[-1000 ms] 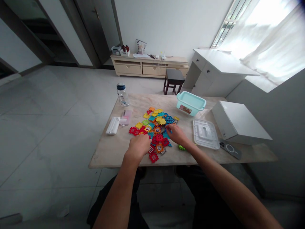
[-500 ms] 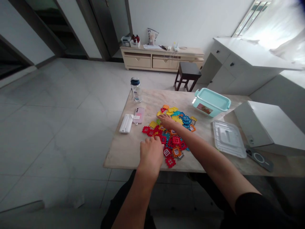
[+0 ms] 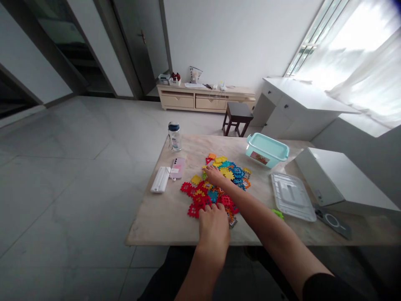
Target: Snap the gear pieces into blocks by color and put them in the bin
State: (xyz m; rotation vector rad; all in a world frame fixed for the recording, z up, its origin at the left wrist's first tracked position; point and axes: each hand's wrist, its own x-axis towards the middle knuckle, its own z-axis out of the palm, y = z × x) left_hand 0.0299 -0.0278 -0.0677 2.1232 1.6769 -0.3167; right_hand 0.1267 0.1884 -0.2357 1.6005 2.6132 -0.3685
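The left hand (image 3: pixel 214 224), fingers loosely bent, is covering red notched plastic tiles (image 3: pixel 193 210); the right hand (image 3: pixel 214 174), fingers half-extended, is reaching beside a lime-green tile (image 3: pixel 204 177), any grip being hidden.

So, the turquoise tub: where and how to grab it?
Likely best by the lips at both narrow ends of the turquoise tub, coming straight down: it stands upright, those lips jut past its walls, and the toothed pieces crowd its near left.
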